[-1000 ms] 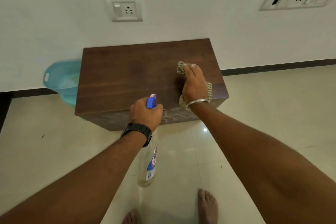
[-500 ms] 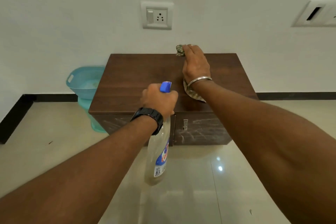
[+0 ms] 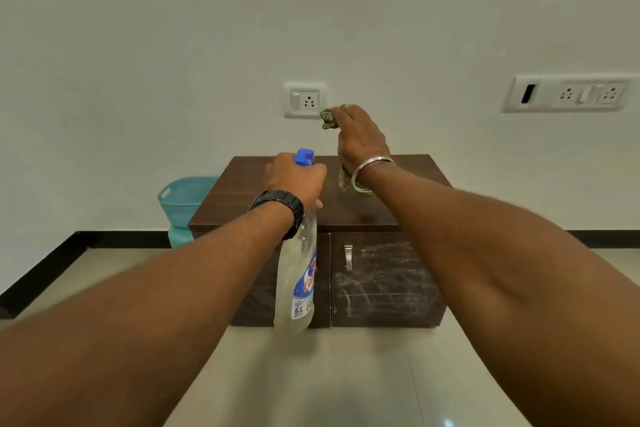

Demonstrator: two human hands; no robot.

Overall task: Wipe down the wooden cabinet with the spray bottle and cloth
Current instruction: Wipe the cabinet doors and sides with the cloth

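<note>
Bottle and cloth held over the cabinet

At centre frame the left hand, black watch on its wrist, grips the neck of a clear spray bottle with a blue nozzle. The bottle looks pale and yellowish; its fill level cannot be told. Behind it stands the wooden cabinet, doors smeared with white streaks. Above its top the right hand clutches a bunched cloth. Left of the cabinet sits a teal basket, contents unclear, against the wall with its socket
</note>
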